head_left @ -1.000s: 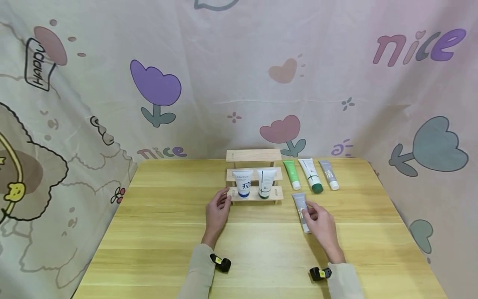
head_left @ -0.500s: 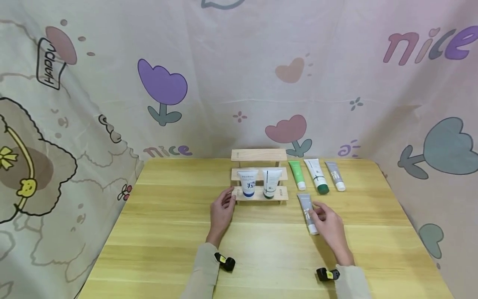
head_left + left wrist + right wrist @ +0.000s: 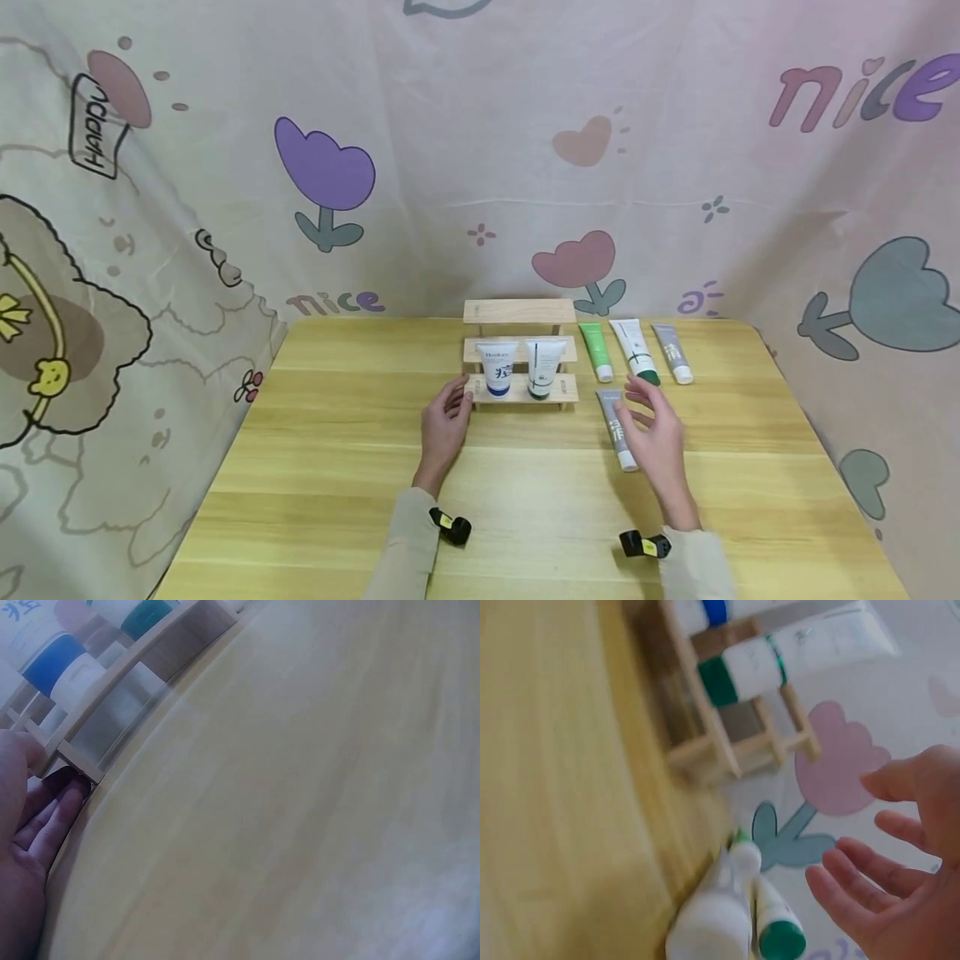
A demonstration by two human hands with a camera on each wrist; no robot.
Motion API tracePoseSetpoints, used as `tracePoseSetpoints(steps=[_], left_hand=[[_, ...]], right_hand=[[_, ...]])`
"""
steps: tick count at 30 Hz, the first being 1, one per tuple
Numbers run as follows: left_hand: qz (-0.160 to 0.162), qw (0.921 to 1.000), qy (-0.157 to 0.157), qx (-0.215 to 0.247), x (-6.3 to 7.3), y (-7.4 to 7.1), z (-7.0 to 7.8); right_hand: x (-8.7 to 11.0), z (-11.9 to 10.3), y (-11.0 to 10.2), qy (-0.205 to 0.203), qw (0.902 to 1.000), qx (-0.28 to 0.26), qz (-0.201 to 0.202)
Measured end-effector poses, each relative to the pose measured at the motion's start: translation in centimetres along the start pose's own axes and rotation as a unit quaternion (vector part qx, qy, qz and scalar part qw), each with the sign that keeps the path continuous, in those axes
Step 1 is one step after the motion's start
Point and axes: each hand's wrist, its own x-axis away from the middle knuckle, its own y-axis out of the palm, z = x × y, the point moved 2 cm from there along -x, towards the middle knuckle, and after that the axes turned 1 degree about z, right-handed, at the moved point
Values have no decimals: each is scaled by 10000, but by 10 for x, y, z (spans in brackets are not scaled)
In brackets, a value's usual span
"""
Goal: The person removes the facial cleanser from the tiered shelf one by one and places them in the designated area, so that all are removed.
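Observation:
My left hand [image 3: 444,421] holds the left end of a three-step wooden display rack [image 3: 519,311]; in the left wrist view its thumb and fingers sit around the end of the lowest shelf, by the leg. Two squeeze tubes stand cap-down on that shelf: a white tube with a blue cap [image 3: 497,365] and a white tube with a green cap [image 3: 545,363]. A grey tube [image 3: 613,421] with a white cap lies flat on the table. My right hand [image 3: 658,433] hovers just right of it, fingers spread and holding nothing, as the right wrist view also shows.
Behind the grey tube lie a green tube [image 3: 596,346], a larger white tube with green cap [image 3: 632,343], partly covered by my right fingers, and another grey tube [image 3: 672,352]. A printed cloth [image 3: 435,192] hangs along the table's back edge.
My right hand has come away from the front grey tube, its fingers opening and moving slightly up toward the back tubes. My left hand stays at the rack. The head view shifted a little.

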Motion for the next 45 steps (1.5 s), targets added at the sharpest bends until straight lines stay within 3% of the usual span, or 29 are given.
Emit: tracePoseSetpoints(steps=[6, 16, 26, 36, 45], left_hand=[[28, 10000, -2, -69, 1, -1, 0], [38, 10000, -78, -4, 1, -4, 1], [229, 9997, 8, -84, 0, -3, 3], [98, 9999, 45, 91, 1, 0, 2], [-55, 9999, -110, -19, 1, -1, 1]], right_hand=[[-4, -16, 20, 297, 9919, -1123, -507], [-9, -30, 56, 408, 9685, -2209, -1076], [-16, -32, 83, 340, 9567, -2593, -1282], [-22, -22, 94, 517, 9569, -2478, -1426], [-26, -23, 98, 558, 9574, -2363, -1565]])
